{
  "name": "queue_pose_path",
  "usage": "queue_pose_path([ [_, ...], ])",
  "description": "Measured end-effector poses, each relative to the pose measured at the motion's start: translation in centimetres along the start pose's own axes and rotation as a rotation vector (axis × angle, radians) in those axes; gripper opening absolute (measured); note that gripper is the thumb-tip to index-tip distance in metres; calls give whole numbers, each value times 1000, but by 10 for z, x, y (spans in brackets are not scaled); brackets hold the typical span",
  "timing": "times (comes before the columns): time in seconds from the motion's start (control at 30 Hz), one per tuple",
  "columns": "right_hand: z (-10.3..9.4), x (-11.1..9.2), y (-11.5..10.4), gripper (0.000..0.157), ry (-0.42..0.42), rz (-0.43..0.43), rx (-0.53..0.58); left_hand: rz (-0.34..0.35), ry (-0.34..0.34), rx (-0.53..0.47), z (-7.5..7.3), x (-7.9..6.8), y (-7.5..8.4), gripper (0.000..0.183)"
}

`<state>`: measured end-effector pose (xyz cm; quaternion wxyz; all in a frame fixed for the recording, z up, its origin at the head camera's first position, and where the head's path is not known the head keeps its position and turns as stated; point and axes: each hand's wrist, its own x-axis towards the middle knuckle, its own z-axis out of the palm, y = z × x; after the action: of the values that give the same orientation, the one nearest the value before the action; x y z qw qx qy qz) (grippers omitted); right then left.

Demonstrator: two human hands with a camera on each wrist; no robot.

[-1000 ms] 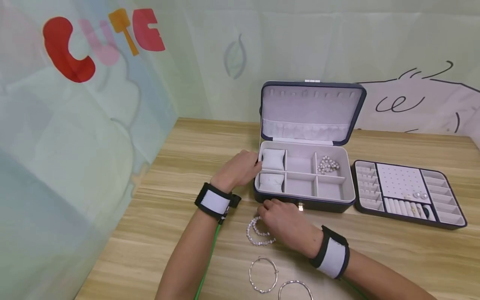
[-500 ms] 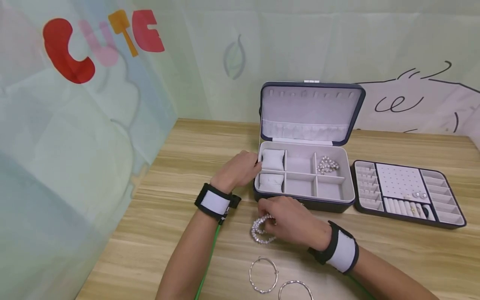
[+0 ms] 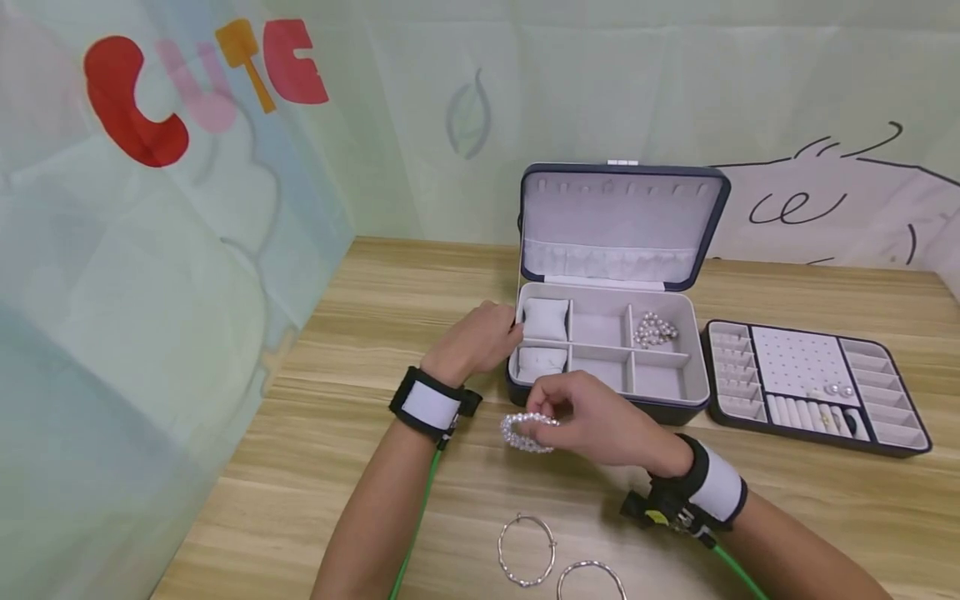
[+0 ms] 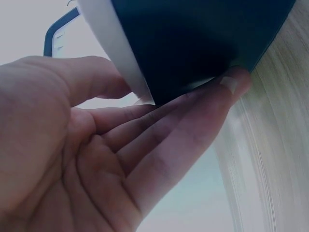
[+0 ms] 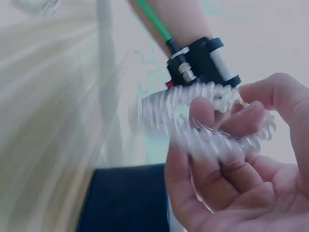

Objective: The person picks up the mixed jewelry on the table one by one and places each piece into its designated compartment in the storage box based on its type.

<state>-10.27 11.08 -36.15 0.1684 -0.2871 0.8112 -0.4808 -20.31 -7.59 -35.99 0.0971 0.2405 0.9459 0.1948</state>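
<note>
My left hand [image 3: 480, 337] holds the left side of the navy jewelry box [image 3: 660, 411], thumb at the rim and fingers along the outer wall [image 4: 193, 43]. In front of the box, my right hand [image 3: 600, 423] pinches pale beaded bracelets [image 3: 516, 439] above the table; they look like a pair held together. The bracelets [image 5: 203, 145] blur in the right wrist view, looped round some fingers. Inside the box, two white cushions [image 3: 546, 319] fill the left compartments, and a pearl strand [image 3: 655, 331] lies in the back right one. The lid [image 3: 618, 221] stands raised.
A jewelry tray [image 3: 802, 362] with ring rolls and pearl earrings lies right of the box. Two silver bangles, one whole bangle [image 3: 527, 550] and one cut off by the frame [image 3: 591, 565], lie near the front. A printed cloth [image 3: 435, 100] hangs behind the table.
My right hand has gathered the beaded bracelets from the table and raised them toward the box, its wrist turning. My left hand stays at the box's side.
</note>
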Motion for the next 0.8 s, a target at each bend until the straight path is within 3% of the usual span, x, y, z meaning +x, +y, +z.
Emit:
queue_pose_path([
  [0.3, -9, 0, -2, 8, 10, 16, 247, 1, 2, -5, -2, -1, 0, 32],
  [0.53, -23, -3, 0, 11, 124, 72, 310, -5, -3, -4, -2, -2, 0, 32],
  [0.7, -30, -5, 4, 4, 162, 52, 499, 0, -1, 7, -1, -1, 0, 32],
  [0.8, -34, -5, 7, 7, 135, -2, 656, 6, 3, 10, -1, -1, 1, 32],
])
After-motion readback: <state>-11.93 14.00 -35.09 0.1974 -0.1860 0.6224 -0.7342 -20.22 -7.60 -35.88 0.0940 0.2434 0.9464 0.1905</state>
